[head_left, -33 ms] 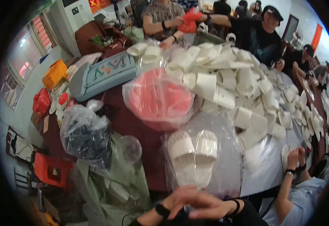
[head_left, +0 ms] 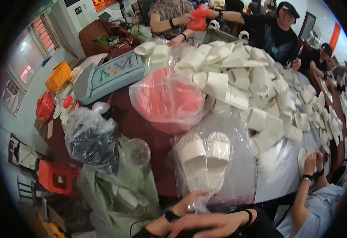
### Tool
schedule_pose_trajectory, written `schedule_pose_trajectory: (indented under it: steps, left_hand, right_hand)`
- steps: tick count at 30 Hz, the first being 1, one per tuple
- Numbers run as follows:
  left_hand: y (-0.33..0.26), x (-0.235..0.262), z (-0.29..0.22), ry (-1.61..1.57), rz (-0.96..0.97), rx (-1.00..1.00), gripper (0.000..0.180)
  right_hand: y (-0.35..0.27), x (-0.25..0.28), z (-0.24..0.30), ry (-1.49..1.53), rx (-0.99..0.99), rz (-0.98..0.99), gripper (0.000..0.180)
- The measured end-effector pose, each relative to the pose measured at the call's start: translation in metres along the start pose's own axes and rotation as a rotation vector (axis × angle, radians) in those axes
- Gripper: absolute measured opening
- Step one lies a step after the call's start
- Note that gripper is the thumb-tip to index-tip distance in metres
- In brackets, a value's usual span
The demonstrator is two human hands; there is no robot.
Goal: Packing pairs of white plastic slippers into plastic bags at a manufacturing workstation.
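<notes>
A pair of cream slide sandals [head_left: 192,152] lies side by side inside a clear plastic bag [head_left: 237,158] at the table's front edge. My left hand [head_left: 186,203] is closed on the bag's gathered near end, just below the sandals' heels. Nearer to me, my right hand [head_left: 211,224] crosses in front of the left wrist with its fingers stretched leftward and apart, and it seems to hold nothing. Its fingertips are partly cut off by the lower edge. Flat sheets of clear plastic bags [head_left: 278,166] lie to the right.
A large heap of cream sandals [head_left: 237,81] covers the table's far right. Behind the bag sits a pink bundle in clear plastic [head_left: 167,99]. On the left are a grey-blue case [head_left: 110,77], a dark bagged bundle [head_left: 92,139] and a green sack [head_left: 122,214]. Other people work around the table.
My right hand has come down and nearer to me, off the bag's near end. My left hand's fingers now show on the gathered plastic. The bagged sandals have barely shifted.
</notes>
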State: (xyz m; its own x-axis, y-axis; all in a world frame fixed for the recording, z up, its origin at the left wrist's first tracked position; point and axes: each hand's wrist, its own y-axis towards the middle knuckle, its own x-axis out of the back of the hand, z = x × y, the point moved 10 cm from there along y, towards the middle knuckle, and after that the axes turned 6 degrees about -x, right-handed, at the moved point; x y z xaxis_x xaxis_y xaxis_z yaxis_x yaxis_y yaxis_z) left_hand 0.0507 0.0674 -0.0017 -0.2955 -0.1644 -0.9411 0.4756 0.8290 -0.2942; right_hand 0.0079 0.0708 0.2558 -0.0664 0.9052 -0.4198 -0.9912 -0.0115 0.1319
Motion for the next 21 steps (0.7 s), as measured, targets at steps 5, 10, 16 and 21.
schedule_pose_trajectory:
  steps: [5, 10, 16, 21]
  left_hand:
    - [0.008, 0.002, -0.011, 0.039, -0.156, -0.032, 0.039]
    - [0.004, -0.007, -0.015, 0.091, -0.126, -0.091, 0.043]
    - [0.001, -0.036, -0.013, 0.036, -0.138, -0.016, 0.055]
    - [-0.020, -0.095, -0.020, 0.007, 0.054, -0.001, 0.043]
  right_hand:
    - [-0.009, -0.068, 0.036, -0.358, 0.219, 0.475, 0.032]
    - [-0.041, -0.112, 0.006, -0.382, 0.172, 0.671, 0.028]
    - [-0.059, -0.120, 0.000, -0.474, 0.240, 0.653, 0.028]
    - [-0.067, 0.012, 0.006, -0.481, 0.115, -0.355, 0.026]
